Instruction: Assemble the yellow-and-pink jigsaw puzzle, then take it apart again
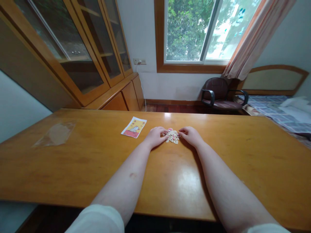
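A small heap of pale jigsaw pieces (172,136) lies on the wooden table (97,161), a little beyond its middle. My left hand (156,135) rests on the table against the heap's left side, fingers curled onto the pieces. My right hand (190,134) presses against the right side, its fingers also curled in at the heap's edge. Both forearms stretch straight out across the table. Whether either hand grips a single piece is hidden by the fingers.
A small picture card (134,127) lies left of the heap. A clear plastic bag (55,133) lies flat at the table's far left. Behind the table are a glass-door cabinet (80,55), a dark armchair (220,95), a window and a bed (279,110).
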`<state>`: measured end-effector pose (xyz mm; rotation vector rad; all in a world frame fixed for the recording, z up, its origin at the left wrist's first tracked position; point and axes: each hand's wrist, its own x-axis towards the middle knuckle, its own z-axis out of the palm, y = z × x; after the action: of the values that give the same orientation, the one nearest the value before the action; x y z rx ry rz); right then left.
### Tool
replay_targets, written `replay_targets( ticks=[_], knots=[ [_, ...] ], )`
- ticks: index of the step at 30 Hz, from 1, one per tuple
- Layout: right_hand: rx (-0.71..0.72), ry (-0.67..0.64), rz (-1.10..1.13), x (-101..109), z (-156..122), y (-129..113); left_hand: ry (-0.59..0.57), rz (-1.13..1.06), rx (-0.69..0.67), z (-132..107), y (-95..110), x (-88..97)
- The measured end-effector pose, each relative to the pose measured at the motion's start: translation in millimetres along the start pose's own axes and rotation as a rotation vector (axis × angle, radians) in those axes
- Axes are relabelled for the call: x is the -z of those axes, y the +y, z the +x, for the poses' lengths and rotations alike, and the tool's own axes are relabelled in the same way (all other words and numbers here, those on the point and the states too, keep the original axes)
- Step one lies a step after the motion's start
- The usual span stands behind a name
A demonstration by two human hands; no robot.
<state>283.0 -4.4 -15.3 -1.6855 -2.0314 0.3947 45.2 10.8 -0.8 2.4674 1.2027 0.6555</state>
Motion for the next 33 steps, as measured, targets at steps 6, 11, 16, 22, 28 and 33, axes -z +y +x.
replay_targets(
  ticks=[6, 11, 16, 22, 28, 33],
  knots=[
    [0.097, -0.024, 0.021, 0.6, -0.7, -3.4, -0.069, 0.018, 0.042, 0.5, 5.4, 0.4],
    [0.052, 0.016, 0.049, 1.1, -1.1, -1.8, -0.096, 0.005, 0.047, 1.3, 2.8, -0.9],
    [0.031, 0.021, 0.084, 2.0, -2.3, -4.1, -0.076, 0.024, 0.04, 0.7, 1.7, -2.6],
    [0.007, 0.028, 0.126, 2.2, -2.8, -4.8, -0.048, 0.054, 0.047, -0.7, 1.7, -3.8],
    [-0.006, 0.022, 0.121, 2.3, -2.8, -4.5, -0.019, -0.079, 0.111, 1.3, -2.7, -7.4],
    [0.007, 0.031, 0.138, 0.9, -1.9, -3.1, -0.031, -0.059, 0.073, 2.1, -3.6, -5.4]
  ],
)
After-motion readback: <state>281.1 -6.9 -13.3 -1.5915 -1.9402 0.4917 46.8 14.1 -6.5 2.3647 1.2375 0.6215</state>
